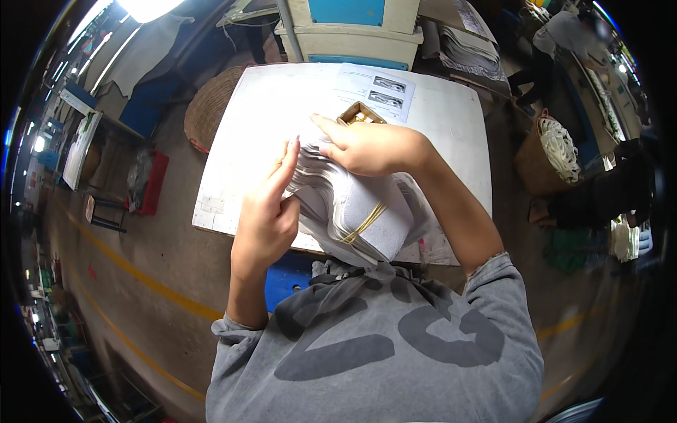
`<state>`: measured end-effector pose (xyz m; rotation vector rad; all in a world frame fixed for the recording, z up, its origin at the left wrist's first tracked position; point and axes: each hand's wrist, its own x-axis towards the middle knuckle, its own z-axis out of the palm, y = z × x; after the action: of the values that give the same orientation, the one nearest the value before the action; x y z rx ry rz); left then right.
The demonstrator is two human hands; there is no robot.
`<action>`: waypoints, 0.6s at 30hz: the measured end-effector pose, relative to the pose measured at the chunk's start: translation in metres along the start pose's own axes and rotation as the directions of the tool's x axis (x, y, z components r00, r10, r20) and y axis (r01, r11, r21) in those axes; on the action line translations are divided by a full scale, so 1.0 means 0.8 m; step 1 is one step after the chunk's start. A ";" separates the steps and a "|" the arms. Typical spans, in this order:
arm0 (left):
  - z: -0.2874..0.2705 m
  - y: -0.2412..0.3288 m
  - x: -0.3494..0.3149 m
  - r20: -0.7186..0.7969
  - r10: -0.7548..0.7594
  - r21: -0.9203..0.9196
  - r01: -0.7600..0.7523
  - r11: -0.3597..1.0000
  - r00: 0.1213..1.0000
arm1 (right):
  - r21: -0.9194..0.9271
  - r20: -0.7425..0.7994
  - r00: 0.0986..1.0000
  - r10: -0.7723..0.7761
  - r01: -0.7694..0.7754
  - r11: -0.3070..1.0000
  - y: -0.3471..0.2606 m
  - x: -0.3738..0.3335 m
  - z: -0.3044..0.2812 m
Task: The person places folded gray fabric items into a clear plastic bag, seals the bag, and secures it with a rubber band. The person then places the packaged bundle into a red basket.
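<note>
One stack of pale, curved sheets [374,199] sits at the table's [261,106] near edge, close to the grey shirt [395,331], perhaps for easy reach. Yellow bands [364,224] circle its near part, presumably keeping the layers together. The left hand [269,211] is mostly open, straight fingers along the stack's left side, seemingly steadying it. The right hand [370,148] bends over the far end, index finger extended; its grip I cannot tell. Just beyond, a small box [343,118] stands handy.
</note>
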<state>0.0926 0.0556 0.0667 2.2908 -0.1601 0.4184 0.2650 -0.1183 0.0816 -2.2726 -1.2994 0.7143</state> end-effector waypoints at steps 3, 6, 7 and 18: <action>0.006 -0.011 0.003 -0.002 -0.054 -0.186 0.053 0.981 0.999 | -0.137 -0.080 0.989 -0.127 0.115 0.984 0.009 0.009 0.001; 0.005 -0.019 -0.004 0.026 -0.124 -0.282 0.127 0.951 0.992 | -0.082 -0.156 0.978 -0.136 0.124 0.989 0.012 0.006 0.001; 0.004 -0.023 -0.004 0.008 -0.090 -0.302 0.088 0.949 0.996 | -0.042 -0.207 0.970 -0.125 0.118 0.992 0.011 0.003 0.001; 0.020 -0.039 -0.056 -0.176 -0.110 -0.398 0.031 0.917 0.978 | 0.011 -0.806 0.589 -0.063 0.121 0.993 0.062 -0.119 0.025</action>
<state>0.0623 0.0642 0.0197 1.8410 -0.0546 0.5201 0.2444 -0.2230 0.0582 -2.0222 -0.8820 -0.3363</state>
